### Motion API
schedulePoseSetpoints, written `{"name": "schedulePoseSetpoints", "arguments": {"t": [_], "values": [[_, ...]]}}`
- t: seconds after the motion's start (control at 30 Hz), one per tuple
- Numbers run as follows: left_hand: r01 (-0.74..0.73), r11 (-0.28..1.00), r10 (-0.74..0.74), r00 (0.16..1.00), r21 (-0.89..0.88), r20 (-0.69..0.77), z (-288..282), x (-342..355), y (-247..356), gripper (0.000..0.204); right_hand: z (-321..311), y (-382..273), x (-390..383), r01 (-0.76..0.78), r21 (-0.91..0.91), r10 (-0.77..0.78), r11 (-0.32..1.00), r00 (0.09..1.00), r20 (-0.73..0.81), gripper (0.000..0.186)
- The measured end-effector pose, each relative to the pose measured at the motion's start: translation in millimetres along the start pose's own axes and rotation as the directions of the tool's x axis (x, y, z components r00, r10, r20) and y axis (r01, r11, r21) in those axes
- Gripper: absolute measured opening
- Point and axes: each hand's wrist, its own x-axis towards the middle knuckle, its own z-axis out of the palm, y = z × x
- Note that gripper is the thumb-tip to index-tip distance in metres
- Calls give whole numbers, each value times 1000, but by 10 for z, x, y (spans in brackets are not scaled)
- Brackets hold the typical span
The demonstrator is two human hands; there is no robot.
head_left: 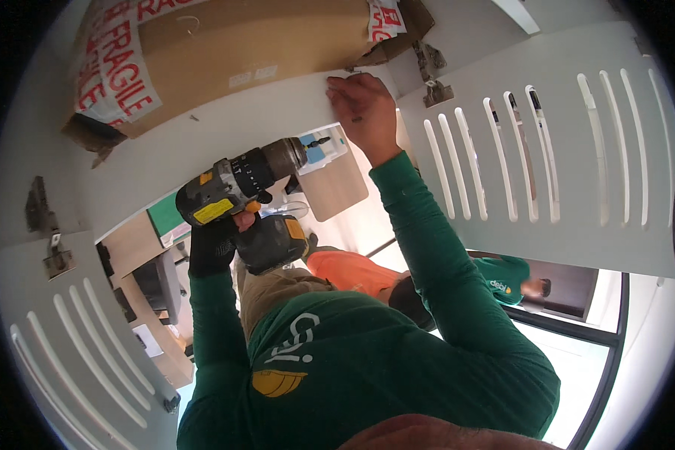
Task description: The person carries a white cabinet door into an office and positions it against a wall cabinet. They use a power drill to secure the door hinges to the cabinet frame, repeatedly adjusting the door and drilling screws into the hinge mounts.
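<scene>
My left hand, which looks dark-gloved, is wrapped round the grip of a cordless drill. The drill is grey and black with yellow marks, and its battery hangs below. A short driver bit sticks out of the chuck toward the right. Farther up, my right hand is raised to the edge of a white shelf, below the right end of a cardboard box. Its fingers are bent together around something too small to make out, and small dark bits show by the fingertips.
Slotted grey doors stand open, one at the left and one at the right. Metal hinges jut out beside them. Below are a desk and a person in orange; another person in green stands at the right.
</scene>
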Motion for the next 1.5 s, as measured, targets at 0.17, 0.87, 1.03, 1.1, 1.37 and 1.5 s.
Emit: {"name": "schedulePoseSetpoints", "arguments": {"t": [0.17, 0.87, 1.03, 1.1, 1.37, 1.5], "values": [[8, 981, -10, 1000, -196, -10, -1, -27, -333, 47, 83, 24, 9, 60, -97, -58, 994, 998, 21, 9], [8, 993, 11, 987, 118, -161, 1138, 242, -218, 42, -87, -542, -433, -281, 940, 626, -194, 702, 339, 21], [-25, 993, 40, 990, 112, -134, 1236, 278, -191, 40, -145, -497, -437, -201, 950, 630, -239, 712, 309, 21], [-22, 991, 40, 990, 131, -135, 1233, 273, -214, 40, -165, -493, -430, -201, 952, 621, -229, 723, 302, 21], [3, 1000, 1, 985, 22, -172, 1210, 234, -308, 39, -123, -492, -455, -227, 952, 665, -204, 681, 305, 18], [13, 999, -3, 983, 50, -186, 1192, 243, -265, 40, -76, -503, -464, -238, 954, 665, -184, 685, 299, 18]]}}
